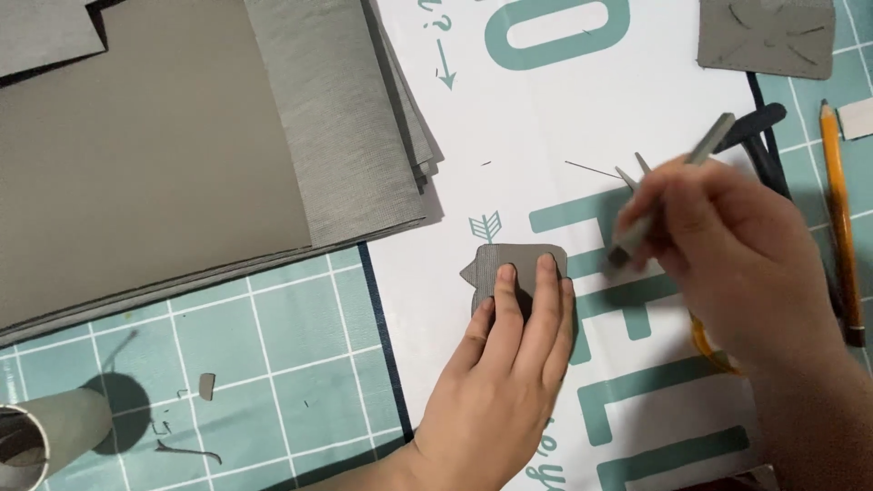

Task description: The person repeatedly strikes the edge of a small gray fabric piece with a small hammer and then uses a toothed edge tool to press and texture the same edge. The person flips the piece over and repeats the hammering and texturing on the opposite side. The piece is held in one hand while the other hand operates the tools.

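On a teal gridded cutting mat (273, 336), left hand (505, 364) presses flat a grey cut piece (509, 259); right hand (718, 255) grips a grey blade tool (673, 186).

A person's left hand (509, 364) presses flat on a small grey fabric piece (509, 265) atop a white printed sheet (546, 136). The right hand (727, 255) grips a slim grey knife (668, 186) just beside it.

Grey fabric piece (514, 268), teal white-gridded cutting mat (273, 345), orange pencil (838, 200).

Craft workspace: cutting mat (273, 336), fabric sheets (346, 118).
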